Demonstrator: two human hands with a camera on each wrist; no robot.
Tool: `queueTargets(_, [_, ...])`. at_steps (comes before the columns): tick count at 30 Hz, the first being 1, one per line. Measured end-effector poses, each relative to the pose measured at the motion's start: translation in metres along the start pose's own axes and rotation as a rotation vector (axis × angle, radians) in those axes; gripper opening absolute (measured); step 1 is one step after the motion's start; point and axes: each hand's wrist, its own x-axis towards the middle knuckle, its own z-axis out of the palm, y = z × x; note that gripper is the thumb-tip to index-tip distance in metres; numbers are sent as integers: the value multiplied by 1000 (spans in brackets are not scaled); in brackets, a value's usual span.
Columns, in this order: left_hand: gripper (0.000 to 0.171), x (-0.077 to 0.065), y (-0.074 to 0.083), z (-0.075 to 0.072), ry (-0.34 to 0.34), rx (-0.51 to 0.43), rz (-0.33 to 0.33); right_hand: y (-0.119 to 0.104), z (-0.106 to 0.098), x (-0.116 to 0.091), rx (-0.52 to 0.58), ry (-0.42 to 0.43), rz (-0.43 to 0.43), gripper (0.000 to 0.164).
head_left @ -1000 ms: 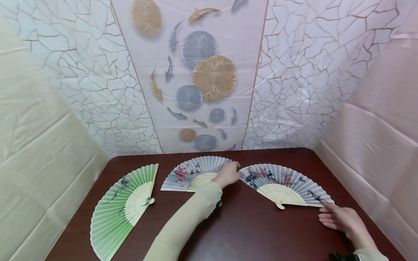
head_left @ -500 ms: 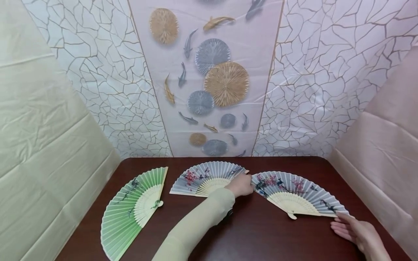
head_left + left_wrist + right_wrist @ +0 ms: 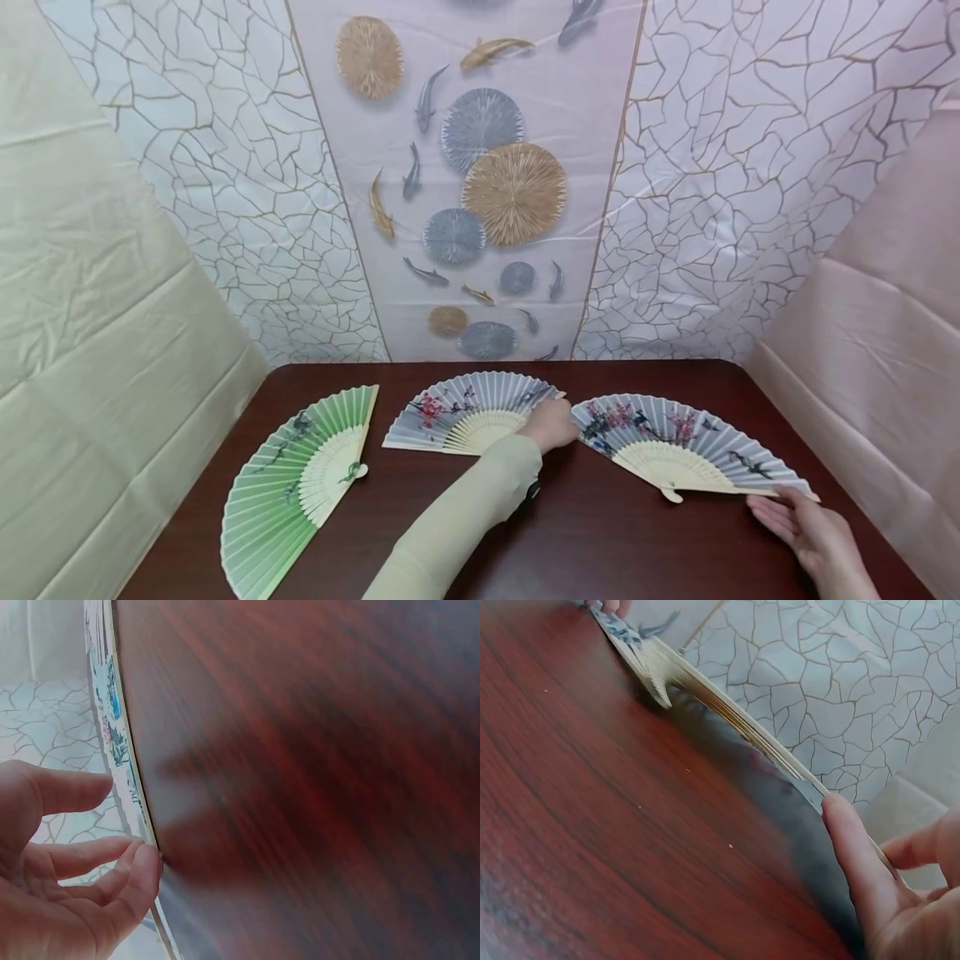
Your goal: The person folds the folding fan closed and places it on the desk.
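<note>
In the head view, a grey-blue folding fan [image 3: 678, 442] with pink blossoms and pale ribs lies spread at the right of the table. My right hand [image 3: 813, 529] pinches its right end; in the right wrist view the thumb [image 3: 847, 851] lies along one side, a finger on the other. My left hand [image 3: 552, 423] pinches the same fan's left tip, reaching across a second grey-blue fan [image 3: 483, 408] with red blossoms and covering part of that fan's right side. Close up in the left wrist view, my fingertips [image 3: 146, 874] meet the fan's thin edge.
A green folding fan [image 3: 300, 479] lies spread at the left of the dark red-brown table [image 3: 600, 550]. Behind the table hangs a patterned cloth [image 3: 487, 250] with fish and discs. Pale cloth walls [image 3: 885, 400] flank both sides.
The head view has shifted. My left hand has curled its fingers at the right-hand fan's left tip. My right hand has closed on that fan's right end, its thumb now over the edge.
</note>
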Motion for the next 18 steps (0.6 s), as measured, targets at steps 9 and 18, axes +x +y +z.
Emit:
queueTargets(9, [48,4,-4,2,48,-175,-49,-3,6,-3,124,50,-14,41])
queueTargets(18, [44,2,-9,5,120,-346,-62,-6,10,-3,232,61,-61,42])
